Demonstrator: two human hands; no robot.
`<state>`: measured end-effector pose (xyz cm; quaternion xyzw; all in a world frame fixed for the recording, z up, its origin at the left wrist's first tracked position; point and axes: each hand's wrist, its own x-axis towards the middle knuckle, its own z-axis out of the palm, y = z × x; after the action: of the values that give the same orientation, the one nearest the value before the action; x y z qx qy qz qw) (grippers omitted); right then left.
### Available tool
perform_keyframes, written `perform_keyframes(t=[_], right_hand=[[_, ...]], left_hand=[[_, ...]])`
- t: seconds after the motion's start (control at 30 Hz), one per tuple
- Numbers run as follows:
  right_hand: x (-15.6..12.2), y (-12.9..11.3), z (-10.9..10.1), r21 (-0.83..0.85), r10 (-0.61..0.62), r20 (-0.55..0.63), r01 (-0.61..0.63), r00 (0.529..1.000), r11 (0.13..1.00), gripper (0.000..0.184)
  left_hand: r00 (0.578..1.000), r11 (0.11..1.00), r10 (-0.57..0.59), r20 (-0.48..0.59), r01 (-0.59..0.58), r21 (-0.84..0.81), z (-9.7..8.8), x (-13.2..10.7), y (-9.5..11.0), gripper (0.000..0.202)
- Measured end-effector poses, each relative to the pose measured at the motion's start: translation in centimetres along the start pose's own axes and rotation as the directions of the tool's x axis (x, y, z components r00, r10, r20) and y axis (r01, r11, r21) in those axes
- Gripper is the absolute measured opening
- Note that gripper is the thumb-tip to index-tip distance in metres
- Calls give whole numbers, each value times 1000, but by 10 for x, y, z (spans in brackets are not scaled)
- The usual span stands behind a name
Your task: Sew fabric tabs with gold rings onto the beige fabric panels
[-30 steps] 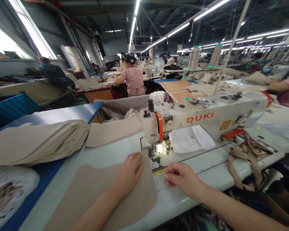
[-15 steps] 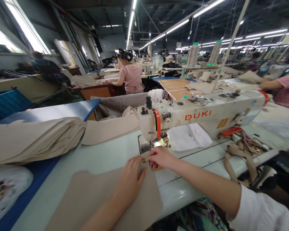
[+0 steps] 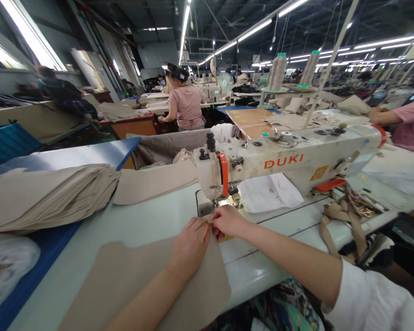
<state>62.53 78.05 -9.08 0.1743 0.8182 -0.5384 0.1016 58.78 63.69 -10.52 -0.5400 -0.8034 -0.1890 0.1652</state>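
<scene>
A beige fabric panel (image 3: 141, 271) lies flat on the sewing table, its upper corner close to the needle area. My left hand (image 3: 192, 244) rests over that corner, fingers curled and pinching at its edge. Touching its fingertips, my right hand (image 3: 228, 221) is closed in a pinch on a small beige strip (image 3: 210, 219), mostly hidden by the fingers. Just beyond both hands is the head of the white sewing machine (image 3: 212, 177), with its work light lit. The needle and presser foot are partly blocked by my right hand.
Stacked beige panels (image 3: 51, 195) lie at the left, and more cut pieces (image 3: 155, 184) sit behind the table. A white cloth (image 3: 271, 193) is under the machine arm. Tan straps (image 3: 343, 216) and metal fittings are at right. Co-workers sit ahead and at far right.
My left fingers have moved up and curled over the corner, covering the small brass-coloured ring seen there before. My right hand keeps its pinch; the view has shifted slightly.
</scene>
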Motion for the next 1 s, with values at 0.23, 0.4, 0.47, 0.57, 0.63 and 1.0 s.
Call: perform_keyframes(t=[0.23, 0.4, 0.47, 0.57, 0.63, 1.0], right_hand=[[-7, 4, -11, -129, -114, 0, 113, 993, 985, 19], [-42, 25, -27, -486, -487, 46, 446, 872, 752, 17], [-56, 34, -30, -655, -644, 241, 611, 726, 444, 17], [-65, 39, -29, -727, -692, 375, 659, 616, 192, 20], [-64, 40, -26, -751, -705, 365, 640, 608, 164, 21], [-44, 41, -1, -736, -813, 267, 654, 518, 175, 10]], left_hand=[[999, 997, -39, -2, 39, -69, 1, 3, -3, 19], [996, 995, -10, -88, 1, -95, 2, 4, -3, 17], [993, 994, 3, -116, -16, -108, 2, 3, -3, 17], [994, 991, 4, -109, -18, -130, 2, 3, -5, 17], [996, 990, -3, -90, -10, -141, 2, 3, -6, 17], [997, 991, 32, -69, -41, -124, 1, 4, -9, 17]])
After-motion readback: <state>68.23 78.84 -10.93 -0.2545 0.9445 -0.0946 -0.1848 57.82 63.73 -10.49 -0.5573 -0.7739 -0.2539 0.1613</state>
